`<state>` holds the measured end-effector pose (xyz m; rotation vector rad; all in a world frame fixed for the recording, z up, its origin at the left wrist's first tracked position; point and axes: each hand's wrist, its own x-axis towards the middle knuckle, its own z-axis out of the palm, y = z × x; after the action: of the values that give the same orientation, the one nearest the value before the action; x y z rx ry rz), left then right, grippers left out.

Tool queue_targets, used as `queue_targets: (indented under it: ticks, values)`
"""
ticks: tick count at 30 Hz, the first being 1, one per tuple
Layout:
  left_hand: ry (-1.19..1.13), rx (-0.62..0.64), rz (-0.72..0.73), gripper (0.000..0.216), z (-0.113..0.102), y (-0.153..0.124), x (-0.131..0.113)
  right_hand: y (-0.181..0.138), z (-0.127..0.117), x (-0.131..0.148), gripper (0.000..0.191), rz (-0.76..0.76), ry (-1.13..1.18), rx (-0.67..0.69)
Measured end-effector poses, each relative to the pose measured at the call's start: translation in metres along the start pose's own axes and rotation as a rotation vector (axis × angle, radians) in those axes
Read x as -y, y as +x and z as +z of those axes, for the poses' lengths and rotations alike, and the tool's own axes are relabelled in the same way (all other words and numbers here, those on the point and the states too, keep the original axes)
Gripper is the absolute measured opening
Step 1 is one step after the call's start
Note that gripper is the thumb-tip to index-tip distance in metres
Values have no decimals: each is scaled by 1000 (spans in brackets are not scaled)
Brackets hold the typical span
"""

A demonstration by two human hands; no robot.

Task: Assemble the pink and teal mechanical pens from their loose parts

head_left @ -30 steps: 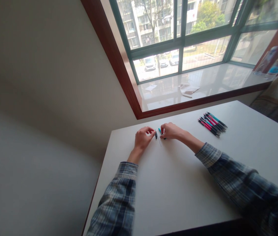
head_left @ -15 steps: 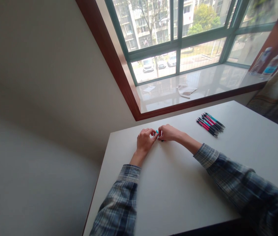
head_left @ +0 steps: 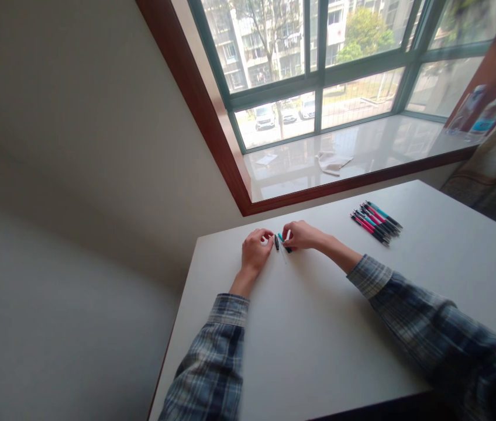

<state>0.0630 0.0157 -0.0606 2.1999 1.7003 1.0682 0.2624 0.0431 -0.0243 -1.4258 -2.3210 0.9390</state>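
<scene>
My left hand [head_left: 257,250] rests on the white table [head_left: 318,327] with its fingers curled and thumb and forefinger nearly meeting. Anything between those tips is too small to make out. Just right of them lies a short black pen part [head_left: 276,242]. A thin, pale rod like a pen refill [head_left: 283,255] lies beside it, pointing toward me. My right hand [head_left: 301,235] has its fingertips closed on a teal and black pen barrel [head_left: 289,249], partly hidden under the fingers.
Several click pens [head_left: 375,222], red, teal and black, lie in a bunch at the table's right rear. Beyond the far edge is a window sill [head_left: 292,175] with a crumpled cloth [head_left: 333,163] and plastic bottles [head_left: 489,114]. A wall [head_left: 99,204] stands to the left.
My left hand has drawn slightly left, away from the right one. The black part and the thin rod now show between the hands. My right hand has barely moved.
</scene>
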Motion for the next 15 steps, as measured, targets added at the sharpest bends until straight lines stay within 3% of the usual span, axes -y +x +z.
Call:
queue_targets:
  ticks: [15]
  values:
    - [-13, 81, 8, 17, 2, 0, 6, -1, 0, 2, 24, -7, 62, 34]
